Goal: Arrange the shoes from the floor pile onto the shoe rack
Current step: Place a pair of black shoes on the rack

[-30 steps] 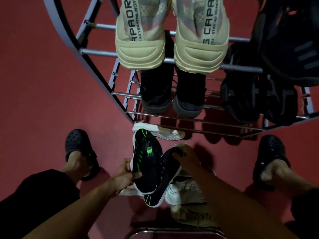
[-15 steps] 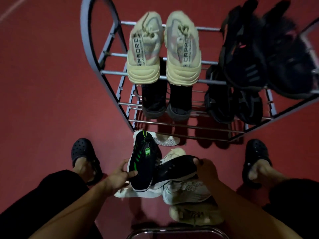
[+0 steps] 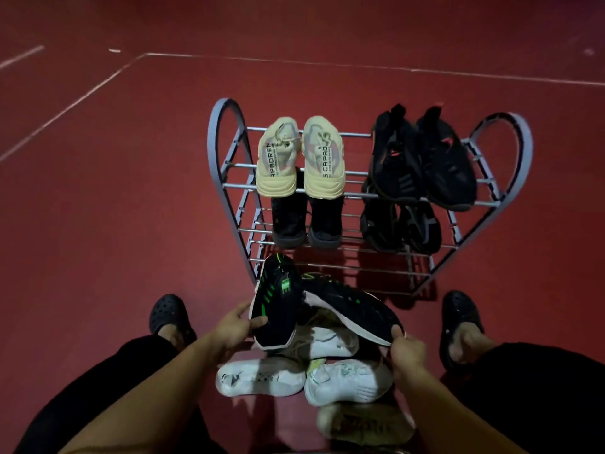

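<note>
A grey metal shoe rack stands on the red floor ahead. Its top shelf carries a cream pair and a black pair; the shelf below carries two more dark pairs. My left hand grips the heel of a black shoe with green stripes, toe pointing at the rack. My right hand holds the heel of its mate, lying on its side with the white sole edge showing. Both shoes hover just above the floor pile of white and cream shoes.
My feet in black clogs rest at left and right of the pile. The rack's lowest bars hold no shoes. White painted lines cross the red floor far behind. A metal rail shows at the bottom edge.
The view has pulled back from the rack. Both hands have lifted the black and green pair off the pile, and the right shoe has swung out to the right.
</note>
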`<move>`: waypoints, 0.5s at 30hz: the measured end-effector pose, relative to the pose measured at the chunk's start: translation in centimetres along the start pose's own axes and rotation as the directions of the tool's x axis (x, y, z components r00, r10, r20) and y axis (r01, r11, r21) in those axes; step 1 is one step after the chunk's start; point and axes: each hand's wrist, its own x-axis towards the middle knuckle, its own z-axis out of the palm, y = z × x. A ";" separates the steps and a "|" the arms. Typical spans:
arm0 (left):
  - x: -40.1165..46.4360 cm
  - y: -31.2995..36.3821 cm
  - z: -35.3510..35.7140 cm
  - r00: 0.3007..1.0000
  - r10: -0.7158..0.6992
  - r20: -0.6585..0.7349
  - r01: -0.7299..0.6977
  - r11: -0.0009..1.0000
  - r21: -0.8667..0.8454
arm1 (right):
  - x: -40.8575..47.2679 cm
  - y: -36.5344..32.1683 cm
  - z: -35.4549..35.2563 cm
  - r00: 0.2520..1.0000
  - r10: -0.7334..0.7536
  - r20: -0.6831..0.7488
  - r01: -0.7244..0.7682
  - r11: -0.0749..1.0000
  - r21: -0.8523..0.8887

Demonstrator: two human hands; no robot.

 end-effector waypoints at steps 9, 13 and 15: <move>3.7 2.3 2.8 0.997 0.073 -0.028 -0.077 0.978 -0.196 | -1.6 -1.3 5.8 0.934 0.162 0.319 -0.309 0.814 0.492; 6.7 3.5 3.3 0.995 0.094 -0.022 -0.096 0.967 -0.235 | 1.9 -1.0 9.7 0.914 0.221 0.341 -0.373 0.790 0.486; 8.5 4.1 3.3 0.994 0.112 -0.014 -0.112 0.970 -0.216 | 3.8 -1.1 11.6 0.914 0.237 0.330 -0.375 0.805 0.459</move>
